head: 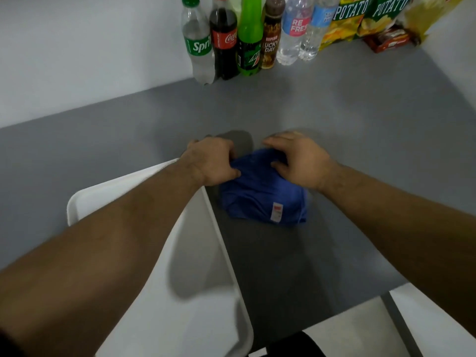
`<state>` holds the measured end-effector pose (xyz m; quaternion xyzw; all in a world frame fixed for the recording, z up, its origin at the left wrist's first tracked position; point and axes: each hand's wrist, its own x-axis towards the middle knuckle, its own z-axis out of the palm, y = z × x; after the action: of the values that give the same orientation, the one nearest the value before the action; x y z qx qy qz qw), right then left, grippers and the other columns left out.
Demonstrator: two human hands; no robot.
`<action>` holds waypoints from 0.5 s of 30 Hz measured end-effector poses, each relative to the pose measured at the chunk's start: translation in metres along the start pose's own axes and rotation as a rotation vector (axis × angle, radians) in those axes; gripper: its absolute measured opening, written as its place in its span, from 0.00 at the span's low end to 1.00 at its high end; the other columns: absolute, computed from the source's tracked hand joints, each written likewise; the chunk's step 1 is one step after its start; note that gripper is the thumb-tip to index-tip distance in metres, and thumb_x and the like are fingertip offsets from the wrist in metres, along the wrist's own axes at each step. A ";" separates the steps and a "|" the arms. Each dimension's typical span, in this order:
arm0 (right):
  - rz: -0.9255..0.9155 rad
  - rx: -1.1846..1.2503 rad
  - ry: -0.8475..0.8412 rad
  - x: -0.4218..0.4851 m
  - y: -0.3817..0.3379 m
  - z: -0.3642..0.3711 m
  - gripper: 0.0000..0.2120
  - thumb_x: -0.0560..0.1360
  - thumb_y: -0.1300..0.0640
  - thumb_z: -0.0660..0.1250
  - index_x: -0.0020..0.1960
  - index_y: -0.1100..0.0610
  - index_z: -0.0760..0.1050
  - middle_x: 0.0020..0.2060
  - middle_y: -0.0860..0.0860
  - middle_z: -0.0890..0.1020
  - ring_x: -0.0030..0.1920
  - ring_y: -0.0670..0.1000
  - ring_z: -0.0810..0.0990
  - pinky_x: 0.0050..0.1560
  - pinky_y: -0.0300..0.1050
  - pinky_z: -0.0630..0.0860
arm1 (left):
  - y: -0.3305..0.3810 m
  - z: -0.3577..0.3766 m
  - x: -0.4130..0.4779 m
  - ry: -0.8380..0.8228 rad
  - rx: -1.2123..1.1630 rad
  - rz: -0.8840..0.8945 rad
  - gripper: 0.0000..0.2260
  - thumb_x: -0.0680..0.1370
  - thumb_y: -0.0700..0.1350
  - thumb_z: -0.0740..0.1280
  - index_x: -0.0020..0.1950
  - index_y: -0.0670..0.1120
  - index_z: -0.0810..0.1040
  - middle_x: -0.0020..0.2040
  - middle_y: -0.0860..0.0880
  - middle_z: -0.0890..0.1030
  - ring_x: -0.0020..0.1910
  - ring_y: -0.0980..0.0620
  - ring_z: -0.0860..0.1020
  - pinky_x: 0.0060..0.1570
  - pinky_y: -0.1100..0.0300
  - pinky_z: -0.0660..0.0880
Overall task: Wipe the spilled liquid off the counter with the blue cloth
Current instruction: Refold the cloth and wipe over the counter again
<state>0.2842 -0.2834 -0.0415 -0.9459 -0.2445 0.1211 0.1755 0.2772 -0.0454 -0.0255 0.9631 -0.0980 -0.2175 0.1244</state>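
From the head view, the cloth [262, 191] is pinched at its far edge by the left hand [212, 162] and pressed under the right hand [298, 161], fingers curled. No spill can be made out. Bunched cloth may smear liquid toward the tray [206, 253] beside the left hand.

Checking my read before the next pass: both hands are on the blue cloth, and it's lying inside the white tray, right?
Not quite. The head view shows both the left hand and right hand on the blue cloth, but it lies on the grey counter, just right of the white tray.
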 end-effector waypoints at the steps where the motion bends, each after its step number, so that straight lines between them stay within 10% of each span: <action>1: -0.024 -0.051 -0.022 0.002 0.000 0.000 0.19 0.76 0.60 0.71 0.67 0.58 0.80 0.61 0.59 0.83 0.63 0.61 0.78 0.66 0.54 0.73 | 0.002 -0.003 0.000 -0.029 0.004 -0.012 0.15 0.74 0.57 0.74 0.57 0.51 0.81 0.52 0.49 0.82 0.50 0.46 0.79 0.55 0.51 0.75; 15: -0.139 0.081 0.499 -0.055 -0.006 -0.085 0.08 0.76 0.60 0.71 0.55 0.56 0.82 0.49 0.53 0.85 0.50 0.55 0.81 0.53 0.51 0.76 | 0.032 -0.061 -0.053 0.540 -0.560 0.244 0.05 0.75 0.45 0.72 0.47 0.55 0.79 0.42 0.60 0.80 0.42 0.64 0.78 0.42 0.74 0.71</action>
<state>0.2612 -0.3293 0.0463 -0.9197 -0.2528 -0.1183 0.2761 0.2526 -0.0504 0.0575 0.8957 -0.1124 0.0414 0.4281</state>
